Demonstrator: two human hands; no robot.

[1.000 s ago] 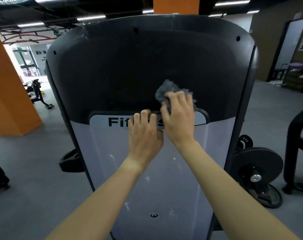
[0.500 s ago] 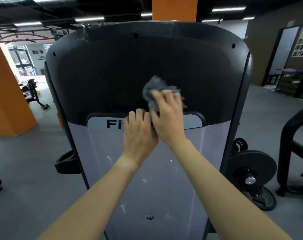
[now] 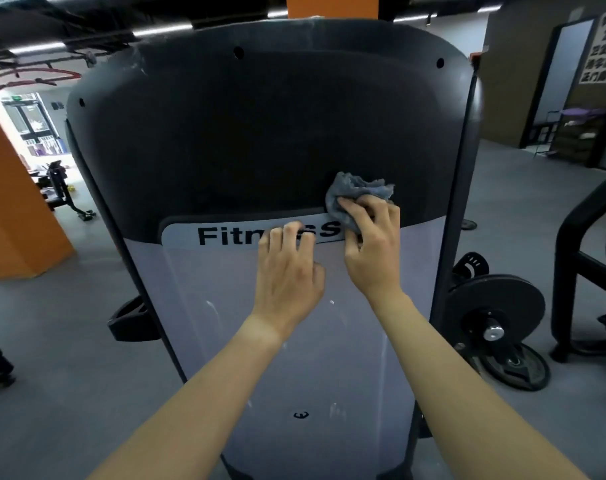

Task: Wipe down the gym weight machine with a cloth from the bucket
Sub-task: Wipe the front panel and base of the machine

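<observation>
Both hands rightward: right hand [image 3: 371, 247] grips cloth [image 3: 355, 194]; left hand [image 3: 287, 268] flat, empty.

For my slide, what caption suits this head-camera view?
Right hand presses a crumpled grey cloth against the weight machine's dark shroud; left hand rests on its Fitness label.

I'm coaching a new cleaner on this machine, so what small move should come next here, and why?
Probably slide the right hand with the crumpled grey cloth down onto the pale grey lower panel. The cloth sits at the bottom edge of the black upper shroud, and white streaks show on the panel below. The left hand rests bare on the panel.
</observation>
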